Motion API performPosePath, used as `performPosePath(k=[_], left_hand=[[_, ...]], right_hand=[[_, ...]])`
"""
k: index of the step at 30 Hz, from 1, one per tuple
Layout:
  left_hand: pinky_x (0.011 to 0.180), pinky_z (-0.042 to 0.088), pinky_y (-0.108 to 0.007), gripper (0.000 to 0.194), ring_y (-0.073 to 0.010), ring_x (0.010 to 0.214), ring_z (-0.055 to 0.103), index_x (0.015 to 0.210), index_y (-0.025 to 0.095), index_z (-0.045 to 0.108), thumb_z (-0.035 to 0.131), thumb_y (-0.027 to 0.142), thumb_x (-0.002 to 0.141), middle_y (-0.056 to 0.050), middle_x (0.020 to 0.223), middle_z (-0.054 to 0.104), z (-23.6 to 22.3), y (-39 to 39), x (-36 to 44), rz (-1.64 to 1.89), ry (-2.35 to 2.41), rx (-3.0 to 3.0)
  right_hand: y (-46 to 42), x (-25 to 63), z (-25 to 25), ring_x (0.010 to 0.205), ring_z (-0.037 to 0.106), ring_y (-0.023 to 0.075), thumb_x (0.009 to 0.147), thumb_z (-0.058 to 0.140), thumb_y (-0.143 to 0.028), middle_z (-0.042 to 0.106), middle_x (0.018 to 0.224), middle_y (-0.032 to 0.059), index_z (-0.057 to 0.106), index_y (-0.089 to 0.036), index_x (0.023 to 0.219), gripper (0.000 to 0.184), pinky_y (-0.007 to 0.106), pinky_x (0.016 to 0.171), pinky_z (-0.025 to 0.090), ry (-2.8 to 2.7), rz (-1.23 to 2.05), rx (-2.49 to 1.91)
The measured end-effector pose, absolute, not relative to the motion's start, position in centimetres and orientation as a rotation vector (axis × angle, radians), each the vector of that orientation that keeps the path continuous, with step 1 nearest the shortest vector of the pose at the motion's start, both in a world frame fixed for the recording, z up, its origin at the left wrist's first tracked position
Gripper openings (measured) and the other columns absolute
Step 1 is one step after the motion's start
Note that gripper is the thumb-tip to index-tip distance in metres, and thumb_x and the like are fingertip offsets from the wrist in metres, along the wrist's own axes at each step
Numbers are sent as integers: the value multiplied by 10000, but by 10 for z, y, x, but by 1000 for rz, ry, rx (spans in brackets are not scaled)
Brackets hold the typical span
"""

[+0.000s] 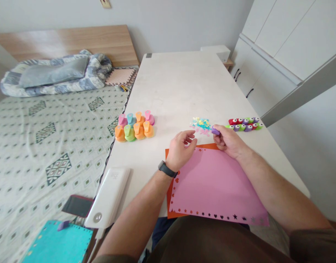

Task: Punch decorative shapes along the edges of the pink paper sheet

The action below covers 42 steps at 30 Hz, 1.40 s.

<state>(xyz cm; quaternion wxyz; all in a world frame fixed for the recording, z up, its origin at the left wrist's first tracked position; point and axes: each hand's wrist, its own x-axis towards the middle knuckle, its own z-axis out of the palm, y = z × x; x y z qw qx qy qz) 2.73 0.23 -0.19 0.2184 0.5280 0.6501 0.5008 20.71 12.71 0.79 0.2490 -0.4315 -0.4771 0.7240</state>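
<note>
Between the thumb and fingers of my right hand (pixel 228 140) is a small purple craft punch (pixel 215 129), held above the far right part of the pink paper. My left hand (pixel 182 146) hovers over the paper's far left corner with loosely curled fingers and nothing visible in it. The pink paper (pixel 217 186) has star and heart holes along its left and near edges and a few at the far edge. An orange sheet (pixel 170 206) lies under it. Just beyond my hands is a pile of yellow, teal and pink paper cutouts (pixel 201 124).
Larger colourful punches (pixel 135 128) stand in two rows at the left, small punches (pixel 244 125) in two rows at the right. A white power bank (pixel 110 193) lies near the table's left edge. On the bed are a phone (pixel 78 205) and a punched teal sheet (pixel 58 243).
</note>
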Motion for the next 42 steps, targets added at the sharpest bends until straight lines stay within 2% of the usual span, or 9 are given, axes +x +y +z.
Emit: performPosePath(k=[6, 18, 35, 42], left_hand=[[712, 569, -266, 284, -129, 794, 686, 1189, 207, 690, 655, 229, 908, -55, 1018, 745, -1, 2, 27, 1388, 1801, 1477], [722, 565, -248, 281, -114, 796, 675, 1188, 212, 695, 649, 225, 911, -43, 1021, 741, 0, 2, 28, 1349, 1814, 1489], [751, 560, -269, 280, -120, 791, 663, 1180, 194, 701, 653, 230, 907, -45, 990, 740, 2, 0, 30, 1332, 1822, 1486], [764, 565, -276, 268, -126, 811, 669, 1171, 194, 698, 645, 217, 910, -49, 1008, 740, 3, 0, 32, 1325, 1803, 1511]], right_hand=[[131, 211, 12, 444, 255, 89, 883, 594, -553, 431, 566, -42, 562, -210, 766, 363, 212, 344, 125, -1210, 2131, -1085], [134, 212, 10, 437, 257, 92, 899, 530, -580, 446, 589, -33, 579, -209, 802, 387, 208, 343, 120, -1205, 2155, -1053], [134, 218, 18, 498, 235, 126, 906, 452, -588, 352, 599, -21, 504, -221, 749, 403, 236, 384, 131, -943, 2482, -833], [133, 218, 20, 489, 248, 126, 896, 461, -577, 365, 588, -21, 520, -218, 762, 388, 235, 383, 139, -937, 2463, -856]])
